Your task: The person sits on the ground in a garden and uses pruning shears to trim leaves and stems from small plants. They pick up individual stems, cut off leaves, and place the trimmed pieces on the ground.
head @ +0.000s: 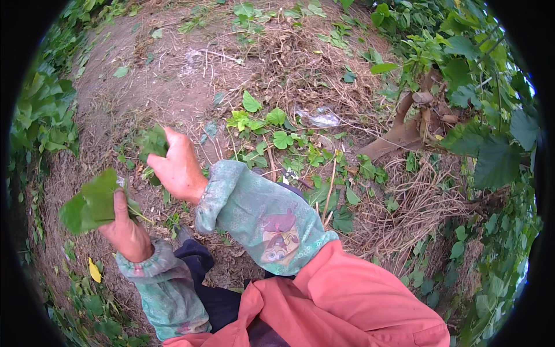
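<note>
My left hand (130,234) pinches several broad green leaves (93,201) under its thumb, with a thin leaf stalk poking out towards my body. Something small and pale shows at the edge of these leaves, too unclear to name. Farther forward and to the right, my right hand (181,167) grips another green leaf (155,139), slightly blurred, between thumb and curled fingers. The two hands are apart, both above the ground on my left. Teal patterned sleeve covers (256,212) reach down to both wrists.
A cut-back tree trunk (390,141) with leafy branches leans at the right. Near its base lies a heap of dry stems (425,195). Clear plastic scrap (323,119) and low green plants (282,139) are ahead. A yellow leaf (94,270) rests at the lower left.
</note>
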`<state>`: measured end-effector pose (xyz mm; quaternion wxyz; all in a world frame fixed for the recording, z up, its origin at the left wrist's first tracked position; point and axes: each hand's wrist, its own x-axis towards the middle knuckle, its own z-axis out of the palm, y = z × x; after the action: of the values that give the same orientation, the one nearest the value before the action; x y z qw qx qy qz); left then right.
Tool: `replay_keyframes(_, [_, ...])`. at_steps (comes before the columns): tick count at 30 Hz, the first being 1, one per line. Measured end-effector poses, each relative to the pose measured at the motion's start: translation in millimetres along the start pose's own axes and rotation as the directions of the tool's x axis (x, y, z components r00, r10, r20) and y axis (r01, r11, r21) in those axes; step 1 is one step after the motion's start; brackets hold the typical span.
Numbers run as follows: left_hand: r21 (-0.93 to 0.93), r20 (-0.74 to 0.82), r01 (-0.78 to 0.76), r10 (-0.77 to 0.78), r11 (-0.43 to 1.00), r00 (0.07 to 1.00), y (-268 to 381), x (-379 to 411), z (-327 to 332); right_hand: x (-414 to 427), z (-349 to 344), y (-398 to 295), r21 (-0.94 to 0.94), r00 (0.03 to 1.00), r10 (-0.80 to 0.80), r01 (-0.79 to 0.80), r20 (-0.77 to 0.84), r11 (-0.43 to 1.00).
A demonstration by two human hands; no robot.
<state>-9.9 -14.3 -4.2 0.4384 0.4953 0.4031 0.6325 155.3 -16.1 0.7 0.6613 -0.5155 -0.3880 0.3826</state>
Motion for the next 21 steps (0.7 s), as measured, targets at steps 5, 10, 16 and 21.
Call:
replay_keyframes(5, [-0.039,0.059,0.176,-0.173,0.984,0.983,-21.7,14.1,-11.4,-10.4,4.3,1.3,-0.051,0.961,-0.112,0.129,0.253,0.990])
replay_keyframes(10, [-0.055,0.129,0.236,-0.228,0.970,0.965,-21.1,9.0,-5.5,-16.9,10.5,3.2,0.126,0.940,-0.072,0.031,0.335,0.991])
replay_keyframes(16, [-0.011,0.237,0.260,-0.251,0.965,0.939,-26.7,8.3,-11.7,-18.3,5.0,4.4,-0.051,0.923,-0.135,0.164,0.360,0.985])
replay_keyframes(21, [-0.033,0.257,0.342,-0.323,0.939,0.911,-28.2,5.2,-9.4,-17.6,10.6,6.6,-0.110,0.971,-0.113,0.138,0.211,0.984])
